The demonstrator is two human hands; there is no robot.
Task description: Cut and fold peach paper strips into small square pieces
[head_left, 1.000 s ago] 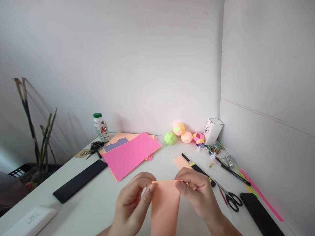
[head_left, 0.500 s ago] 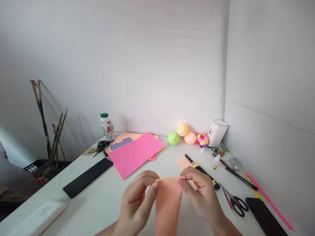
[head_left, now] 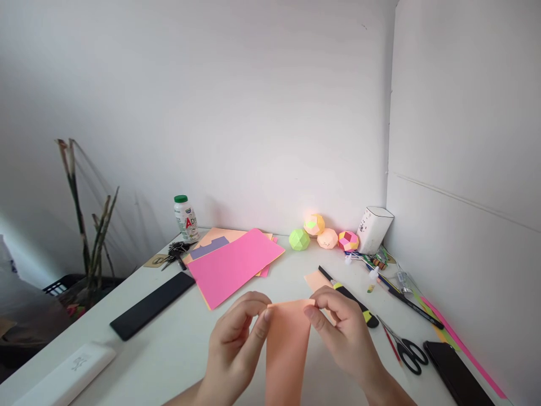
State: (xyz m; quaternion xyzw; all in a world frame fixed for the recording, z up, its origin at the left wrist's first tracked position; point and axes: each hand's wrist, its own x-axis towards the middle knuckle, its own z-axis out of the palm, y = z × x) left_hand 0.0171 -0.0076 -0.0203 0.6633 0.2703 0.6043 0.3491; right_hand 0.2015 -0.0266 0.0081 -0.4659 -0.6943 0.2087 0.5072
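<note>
Room: two bare white walls meet in a corner at the rear right.
Surface: a white table fills that corner.
Pink sheet: lies on peach sheets, rear left of centre.
Peach strip: held over the table's near side, between both hands, top edge level.
Left hand: thumb and forefinger pinch the strip's top left corner.
Right hand: thumb and forefinger pinch its top right corner.
Paper balls: four, clustered by the rear wall.
Cut off: the strip's lower end, both wrists, a dark slab at lower right.
Hard to make out: the pens and scraps along the right wall.
</note>
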